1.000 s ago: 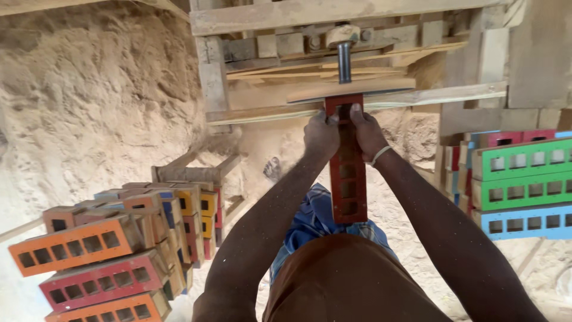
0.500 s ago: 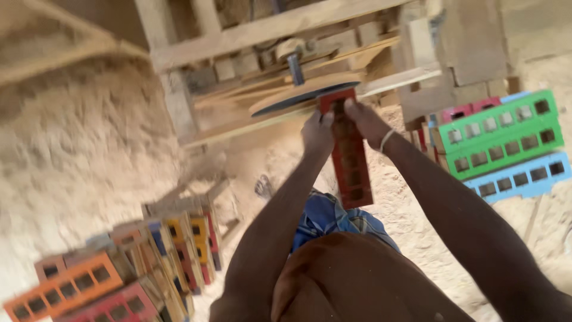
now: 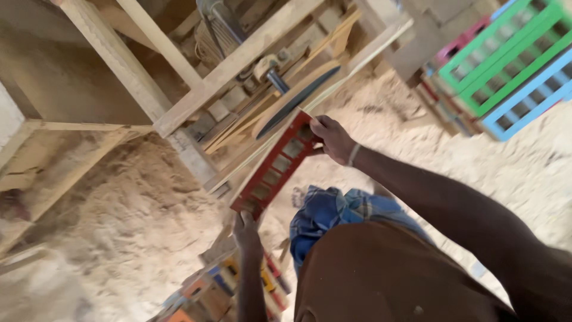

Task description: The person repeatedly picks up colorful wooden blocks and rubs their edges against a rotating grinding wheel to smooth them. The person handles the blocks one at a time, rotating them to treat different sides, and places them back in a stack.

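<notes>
Red slotted wooden frame (image 3: pixel 275 168) held slantwise at saw blade (image 3: pixel 296 100). Right hand (image 3: pixel 333 139) closed on top end, left hand (image 3: pixel 246 228) gripping bottom. Best kept square, fingers clear of blade.

Counted: two hands, one red frame, one saw blade, a few coloured frames stacked about.

Two hands show, the left hand (image 3: pixel 246 225) and the right hand (image 3: pixel 333 138), with one red slatted frame (image 3: pixel 275 169) between them. One dark round saw blade (image 3: pixel 296 100) sits in one wooden saw bench (image 3: pixel 196 83). At the top right stand three bright frames that can be told apart: one green frame (image 3: pixel 506 50), one blue frame (image 3: pixel 527 95), one pink frame (image 3: pixel 456 48). At the bottom lies one heap of small coloured frames (image 3: pixel 220 289), too jumbled and cut off to count. One blue cloth (image 3: pixel 339 211) lies on the sawdust floor (image 3: pixel 125 238).
</notes>
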The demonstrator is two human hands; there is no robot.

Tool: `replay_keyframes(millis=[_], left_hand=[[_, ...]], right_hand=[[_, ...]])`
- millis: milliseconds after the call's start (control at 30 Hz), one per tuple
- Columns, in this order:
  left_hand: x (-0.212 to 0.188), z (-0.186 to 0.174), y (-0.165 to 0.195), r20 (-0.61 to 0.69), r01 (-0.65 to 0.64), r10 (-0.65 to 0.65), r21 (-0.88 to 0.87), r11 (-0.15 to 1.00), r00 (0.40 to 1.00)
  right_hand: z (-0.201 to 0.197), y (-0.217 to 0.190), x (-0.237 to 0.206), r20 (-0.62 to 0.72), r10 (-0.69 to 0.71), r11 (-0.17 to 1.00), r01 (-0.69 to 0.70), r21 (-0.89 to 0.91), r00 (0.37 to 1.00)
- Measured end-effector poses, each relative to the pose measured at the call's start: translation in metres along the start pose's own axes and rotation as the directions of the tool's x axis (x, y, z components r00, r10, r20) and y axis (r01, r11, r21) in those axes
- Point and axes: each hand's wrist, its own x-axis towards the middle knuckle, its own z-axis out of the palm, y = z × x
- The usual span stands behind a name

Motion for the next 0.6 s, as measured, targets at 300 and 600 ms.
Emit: replay_keyframes(millis=[300,600], left_hand=[[0.087,-0.075,0.031,0.311,0.368,-0.243,-0.453,0.812,0.919],[0.086,-0.033,0.043,0.298,0.291,-0.197,-0.318,0.902,0.934]], right_hand=[[0.071,0.031,0.032,-0.163,0.098,0.980,-0.066,0.190,0.982],[0.032,0.007,0.035,-0.203,0.075,0.979,-0.034,0.201,0.976]])
